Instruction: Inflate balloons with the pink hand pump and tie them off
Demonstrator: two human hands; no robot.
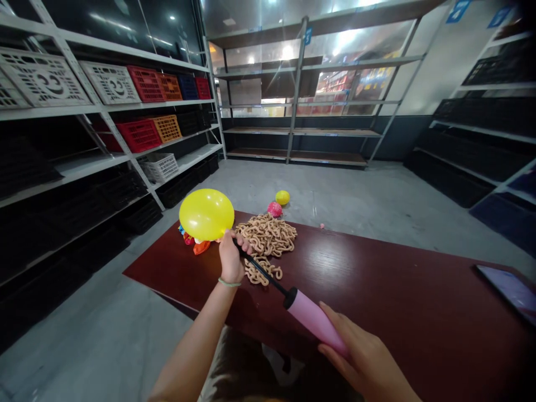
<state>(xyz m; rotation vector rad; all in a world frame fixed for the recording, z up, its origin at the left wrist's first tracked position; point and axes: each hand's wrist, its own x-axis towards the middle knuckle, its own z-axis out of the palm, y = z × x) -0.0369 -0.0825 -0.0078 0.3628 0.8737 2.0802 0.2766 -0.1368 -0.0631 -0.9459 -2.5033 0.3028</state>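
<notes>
A yellow balloon (206, 214), inflated and shiny, sits at the upper end of my left hand (233, 258). The fingers of that hand are closed around the balloon's neck and the black end of a hand pump, so the joint between them is hidden. From there a thin black rod (268, 275) slopes down to the pump's pink barrel (317, 321). My right hand (355, 352) is wrapped around the lower part of this barrel. Beside my left hand lies a heap of tan chain links (270, 237) on the dark red table (355, 279).
Flat uninflated balloons (201, 247) lie beneath the yellow one. A tablet-like device (508, 290) rests at the table's right. Past the far edge, a pink balloon (274, 209) and a small yellow balloon (282, 197) are on the floor. Shelves with crates (144, 84) stand left.
</notes>
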